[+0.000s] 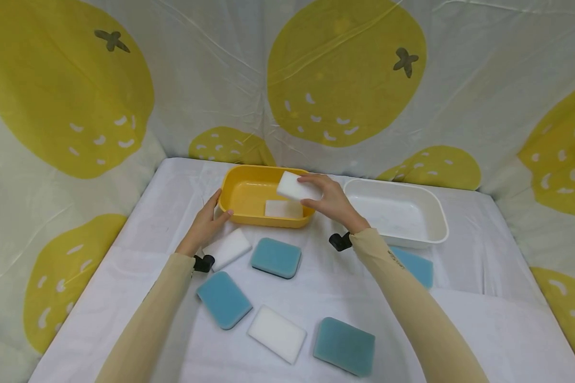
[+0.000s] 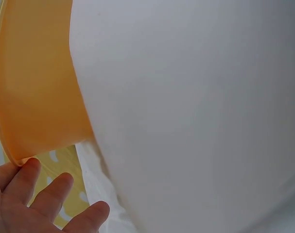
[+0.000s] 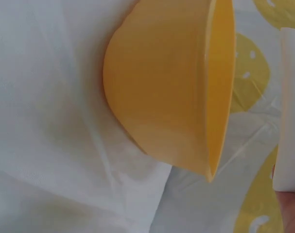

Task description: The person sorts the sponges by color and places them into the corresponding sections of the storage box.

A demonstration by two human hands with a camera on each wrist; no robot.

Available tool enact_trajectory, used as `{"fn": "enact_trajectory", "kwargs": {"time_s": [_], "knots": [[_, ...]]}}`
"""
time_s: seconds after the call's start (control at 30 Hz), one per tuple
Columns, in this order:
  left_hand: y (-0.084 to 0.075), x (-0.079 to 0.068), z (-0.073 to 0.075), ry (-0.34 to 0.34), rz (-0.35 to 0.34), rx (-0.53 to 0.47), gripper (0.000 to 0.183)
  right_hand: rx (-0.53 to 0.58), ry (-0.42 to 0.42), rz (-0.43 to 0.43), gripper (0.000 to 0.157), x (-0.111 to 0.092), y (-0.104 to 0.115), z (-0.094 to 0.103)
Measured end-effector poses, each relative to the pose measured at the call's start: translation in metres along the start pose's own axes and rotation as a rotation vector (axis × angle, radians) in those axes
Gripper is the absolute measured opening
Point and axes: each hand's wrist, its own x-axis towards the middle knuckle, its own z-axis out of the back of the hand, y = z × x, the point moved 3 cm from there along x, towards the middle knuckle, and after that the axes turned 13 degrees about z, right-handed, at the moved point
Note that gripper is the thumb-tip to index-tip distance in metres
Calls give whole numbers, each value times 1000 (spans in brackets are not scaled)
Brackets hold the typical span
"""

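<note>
My right hand (image 1: 333,199) holds a white sponge block (image 1: 292,186) by its edge, above the right part of a yellow plastic tub (image 1: 239,219). The same white block shows edge-on in the right wrist view, beside the tub's rim. Another white sponge (image 1: 284,209) lies inside the tub against its front wall. At the tub's left end, my left hand (image 1: 206,223) grips the rim, thumb toward the front; in the left wrist view an index fingertip (image 2: 33,164) meets the rim while other fingers spread below it. A white sponge (image 1: 232,247) lies beside the left wrist.
A white tub (image 1: 412,239) stands right of the yellow one. Blue sponges (image 1: 276,257), (image 1: 224,300), (image 1: 345,346) and a white sponge (image 1: 278,334) lie nearer me on the white cloth. Another blue sponge (image 1: 419,268) is partly behind my right sleeve. A lemon-print curtain (image 1: 211,80) hangs behind.
</note>
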Motion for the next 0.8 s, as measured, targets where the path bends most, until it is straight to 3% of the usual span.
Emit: {"fn": "enact_trajectory", "kwargs": {"time_s": [0.4,0.6,0.8], "knots": [[-1,-1,0,8,18,-11,76,-69,75,-39,50,19,-6,-14],[-1,-1,0,3,26,-9,76,-52,100,-102,51,23,-10,-18],[-1,-1,0,1,19,-9,76,-35,94,-97,49,24,-15,-22]]}}
